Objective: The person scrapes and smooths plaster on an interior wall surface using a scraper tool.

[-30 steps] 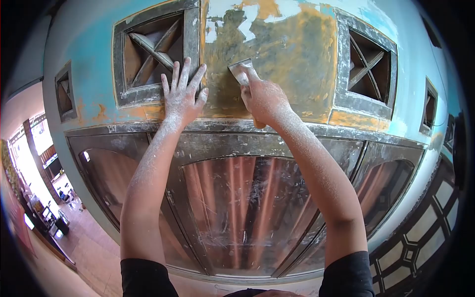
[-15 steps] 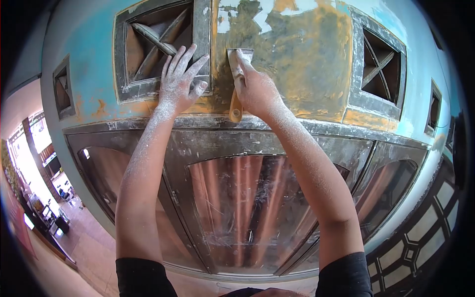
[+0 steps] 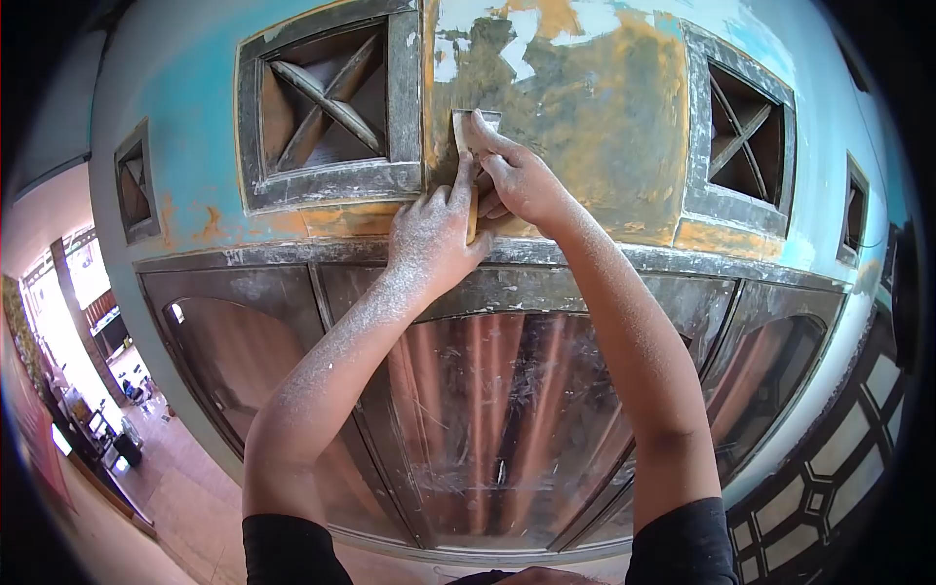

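A putty knife [image 3: 462,132] with a broad metal blade and a yellowish handle stands upright, its blade against the scraped wall patch [image 3: 585,146]. My right hand [image 3: 524,185] grips it, with a finger stretched along the blade. Dusted with white powder, my left hand [image 3: 432,234] is closed around the lower handle, its index finger pointing up and its thumb on the right side. Part of the handle is hidden behind the fingers. The patch shows brown, ochre and white areas.
Wooden vent frames with crossed slats flank the patch, one on the left [image 3: 322,107] and one on the right [image 3: 746,132]. Beneath runs a chipped wooden ledge [image 3: 624,255] above a glazed panel [image 3: 507,419] with reddish curtains behind it. A doorway [image 3: 88,268] opens at far left.
My left hand has come off the left vent frame and moved right and down onto the putty knife's handle. The right hand still holds the knife, in a slightly shifted grip.
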A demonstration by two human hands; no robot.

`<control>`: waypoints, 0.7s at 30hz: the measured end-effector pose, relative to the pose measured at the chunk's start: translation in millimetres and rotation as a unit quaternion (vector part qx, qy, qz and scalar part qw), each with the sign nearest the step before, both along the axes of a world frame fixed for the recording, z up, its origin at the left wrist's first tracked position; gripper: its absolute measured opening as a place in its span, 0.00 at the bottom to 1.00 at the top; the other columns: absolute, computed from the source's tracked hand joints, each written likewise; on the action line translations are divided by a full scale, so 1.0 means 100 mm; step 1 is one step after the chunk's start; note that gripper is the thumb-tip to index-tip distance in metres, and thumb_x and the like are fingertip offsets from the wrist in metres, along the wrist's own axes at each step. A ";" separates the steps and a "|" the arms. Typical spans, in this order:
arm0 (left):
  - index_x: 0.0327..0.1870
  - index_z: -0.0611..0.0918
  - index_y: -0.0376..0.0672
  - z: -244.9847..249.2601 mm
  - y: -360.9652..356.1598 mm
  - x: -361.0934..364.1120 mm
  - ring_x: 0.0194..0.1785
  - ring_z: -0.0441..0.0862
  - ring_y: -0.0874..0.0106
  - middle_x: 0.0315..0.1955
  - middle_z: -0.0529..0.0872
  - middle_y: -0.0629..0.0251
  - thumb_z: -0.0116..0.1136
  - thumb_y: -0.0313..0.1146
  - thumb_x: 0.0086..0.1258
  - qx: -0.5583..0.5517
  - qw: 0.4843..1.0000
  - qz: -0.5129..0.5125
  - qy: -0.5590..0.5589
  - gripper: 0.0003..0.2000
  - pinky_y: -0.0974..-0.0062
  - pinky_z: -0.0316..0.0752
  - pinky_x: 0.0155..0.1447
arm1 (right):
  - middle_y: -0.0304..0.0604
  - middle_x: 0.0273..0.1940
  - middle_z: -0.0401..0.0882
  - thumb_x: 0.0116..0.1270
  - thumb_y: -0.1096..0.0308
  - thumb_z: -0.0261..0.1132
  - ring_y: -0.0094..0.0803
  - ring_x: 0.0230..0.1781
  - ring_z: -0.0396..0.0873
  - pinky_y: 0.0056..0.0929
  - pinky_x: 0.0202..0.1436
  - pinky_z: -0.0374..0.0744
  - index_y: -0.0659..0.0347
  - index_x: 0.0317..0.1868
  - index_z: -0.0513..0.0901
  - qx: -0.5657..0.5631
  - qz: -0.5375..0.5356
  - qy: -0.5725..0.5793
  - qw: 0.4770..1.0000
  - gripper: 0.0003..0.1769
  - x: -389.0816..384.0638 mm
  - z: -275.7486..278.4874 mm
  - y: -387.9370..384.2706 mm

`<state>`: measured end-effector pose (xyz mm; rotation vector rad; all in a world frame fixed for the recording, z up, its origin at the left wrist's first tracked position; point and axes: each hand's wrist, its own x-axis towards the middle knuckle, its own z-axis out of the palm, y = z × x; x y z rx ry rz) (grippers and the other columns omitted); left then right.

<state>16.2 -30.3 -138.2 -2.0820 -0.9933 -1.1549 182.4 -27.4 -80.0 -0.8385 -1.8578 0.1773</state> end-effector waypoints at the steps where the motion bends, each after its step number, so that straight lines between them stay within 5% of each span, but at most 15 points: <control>1: 0.84 0.55 0.39 0.01 0.01 0.02 0.52 0.87 0.46 0.50 0.86 0.43 0.66 0.48 0.68 -0.002 1.000 0.000 -0.001 0.48 0.49 0.80 0.60 | 0.62 0.47 0.89 0.80 0.62 0.53 0.41 0.36 0.91 0.42 0.53 0.88 0.44 0.84 0.61 -0.062 0.035 0.027 0.997 0.33 0.00 0.00 -0.04; 5: 0.85 0.51 0.41 0.21 -0.18 0.01 0.43 0.90 0.46 0.40 0.89 0.42 0.59 0.40 0.68 -0.094 0.994 0.052 0.004 0.45 0.48 0.85 0.53 | 0.57 0.46 0.90 0.82 0.57 0.55 0.31 0.32 0.89 0.40 0.53 0.89 0.42 0.86 0.55 -0.060 0.084 0.001 0.995 0.36 0.09 0.04 -0.11; 8: 0.87 0.49 0.54 0.36 -0.19 -0.13 0.42 0.89 0.43 0.37 0.89 0.40 0.56 0.41 0.68 -0.084 0.989 0.119 0.016 0.45 0.44 0.82 0.55 | 0.50 0.41 0.91 0.82 0.53 0.58 0.36 0.35 0.90 0.41 0.52 0.88 0.41 0.86 0.50 0.053 -0.121 -0.152 0.979 0.40 0.36 0.29 -0.29; 11: 0.87 0.49 0.59 0.44 -0.10 -0.31 0.41 0.88 0.42 0.36 0.89 0.40 0.57 0.41 0.69 -0.054 0.991 0.125 0.001 0.45 0.44 0.81 0.54 | 0.45 0.33 0.87 0.79 0.54 0.61 0.44 0.37 0.88 0.44 0.50 0.87 0.44 0.81 0.63 0.301 -0.288 -0.135 0.899 0.34 0.70 0.58 -0.34; 12: 0.87 0.49 0.58 0.46 -0.06 -0.33 0.42 0.88 0.42 0.36 0.89 0.40 0.57 0.42 0.69 -0.056 0.991 0.117 -0.014 0.45 0.44 0.81 0.55 | 0.46 0.43 0.87 0.76 0.55 0.62 0.46 0.47 0.86 0.46 0.58 0.83 0.40 0.78 0.67 0.314 -0.292 -0.076 0.900 0.32 0.79 0.66 -0.35; 13: 0.87 0.49 0.58 0.47 -0.07 -0.33 0.43 0.88 0.42 0.36 0.89 0.40 0.58 0.42 0.69 -0.057 0.992 0.109 -0.028 0.45 0.45 0.81 0.55 | 0.46 0.43 0.87 0.76 0.55 0.62 0.46 0.47 0.86 0.46 0.58 0.83 0.40 0.78 0.67 0.314 -0.290 -0.076 0.901 0.32 0.91 0.71 -0.27; 15: 0.87 0.48 0.56 0.50 -0.10 -0.31 0.45 0.88 0.42 0.36 0.89 0.40 0.59 0.42 0.68 -0.078 0.991 0.112 -0.009 0.46 0.46 0.80 0.56 | 0.44 0.58 0.83 0.74 0.55 0.64 0.46 0.62 0.79 0.48 0.68 0.76 0.35 0.77 0.70 0.519 -0.400 -0.060 0.753 0.31 1.13 0.71 -0.05; 16: 0.87 0.48 0.53 0.50 -0.10 -0.29 0.46 0.88 0.43 0.37 0.89 0.40 0.59 0.43 0.68 -0.089 0.990 0.112 -0.009 0.47 0.46 0.80 0.56 | 0.42 0.68 0.75 0.73 0.54 0.64 0.46 0.72 0.70 0.51 0.75 0.67 0.35 0.76 0.71 0.466 -0.431 -0.075 0.769 0.31 1.19 0.60 0.00; 19: 0.87 0.48 0.48 0.53 -0.08 -0.22 0.46 0.88 0.43 0.37 0.89 0.40 0.60 0.43 0.68 -0.094 0.988 0.121 -0.005 0.48 0.47 0.81 0.56 | 0.42 0.68 0.75 0.73 0.53 0.64 0.47 0.72 0.70 0.51 0.76 0.65 0.37 0.76 0.71 0.505 -0.466 -0.109 0.718 0.31 1.27 0.49 0.05; 21: 0.86 0.47 0.45 0.55 -0.07 -0.17 0.46 0.88 0.44 0.38 0.89 0.41 0.60 0.44 0.68 -0.092 0.987 0.128 0.003 0.48 0.48 0.81 0.56 | 0.41 0.69 0.74 0.73 0.52 0.64 0.47 0.73 0.69 0.51 0.78 0.63 0.38 0.75 0.72 0.483 -0.465 -0.081 0.738 0.31 1.30 0.52 0.05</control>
